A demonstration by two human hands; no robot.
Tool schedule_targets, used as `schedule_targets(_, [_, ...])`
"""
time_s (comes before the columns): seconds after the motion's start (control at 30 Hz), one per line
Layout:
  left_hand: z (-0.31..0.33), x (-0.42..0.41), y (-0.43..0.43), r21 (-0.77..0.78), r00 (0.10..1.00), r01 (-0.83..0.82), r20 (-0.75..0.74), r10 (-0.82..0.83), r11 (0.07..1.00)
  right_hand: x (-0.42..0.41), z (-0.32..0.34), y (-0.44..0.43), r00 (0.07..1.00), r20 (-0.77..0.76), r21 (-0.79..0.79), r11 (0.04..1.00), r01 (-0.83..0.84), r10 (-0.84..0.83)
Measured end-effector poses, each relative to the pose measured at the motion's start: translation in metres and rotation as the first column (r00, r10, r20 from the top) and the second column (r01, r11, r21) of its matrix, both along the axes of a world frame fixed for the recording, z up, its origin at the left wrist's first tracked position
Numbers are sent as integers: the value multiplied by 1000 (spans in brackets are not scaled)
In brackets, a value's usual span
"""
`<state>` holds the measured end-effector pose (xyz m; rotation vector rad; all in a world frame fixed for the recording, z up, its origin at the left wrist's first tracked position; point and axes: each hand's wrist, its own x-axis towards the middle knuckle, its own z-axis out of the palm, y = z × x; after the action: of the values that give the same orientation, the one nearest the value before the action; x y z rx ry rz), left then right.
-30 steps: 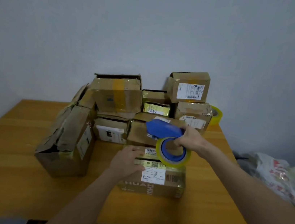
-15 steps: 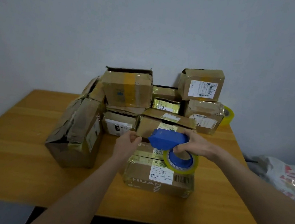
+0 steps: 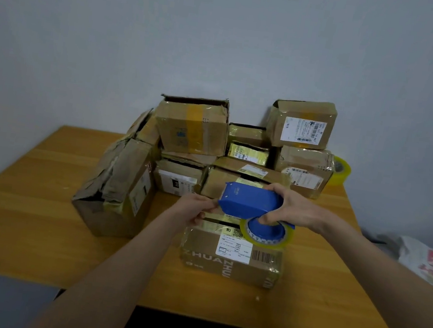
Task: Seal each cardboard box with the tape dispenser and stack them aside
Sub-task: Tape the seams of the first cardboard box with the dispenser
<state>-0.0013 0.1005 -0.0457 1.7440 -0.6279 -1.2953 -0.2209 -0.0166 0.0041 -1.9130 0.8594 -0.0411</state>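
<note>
Left hand (image 3: 192,210) having lifted off the cardboard box (image 3: 230,257), now meeting the front of the tape dispenser (image 3: 249,200).
Right hand (image 3: 296,211) is gripping the blue dispenser body, fingers curled round it; its yellow tape roll (image 3: 268,240) is hanging just above the box, centre frame, on the wooden table (image 3: 38,194). Left fingertips are pinching at the dispenser's front lip, possibly the tape end, too small to tell. Stacked boxes (image 3: 192,127) are sitting behind, upper centre; a spare tape roll (image 3: 342,167) is showing at their right edge.
</note>
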Motion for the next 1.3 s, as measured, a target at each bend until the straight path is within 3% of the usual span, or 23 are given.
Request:
schedule_targets(0.27, [4,-9,0,-108,941,-4,335,40,994,7,5,5,999,-38,-169,985,-42,36])
schedule_targets(0.53, [2,-5,-3,-163,903,-97,401,156,982,22,18,9,996,-17,-367,926,-85,84])
schedule_targets(0.8, [-16,-5,7,-80,809,-67,580,102,995,21,-18,13,991,-93,-354,927,-121,94])
schedule_targets(1.3, [-33,8,18,-47,754,-124,645,125,991,20,-33,9,989,-97,-337,931,-140,113])
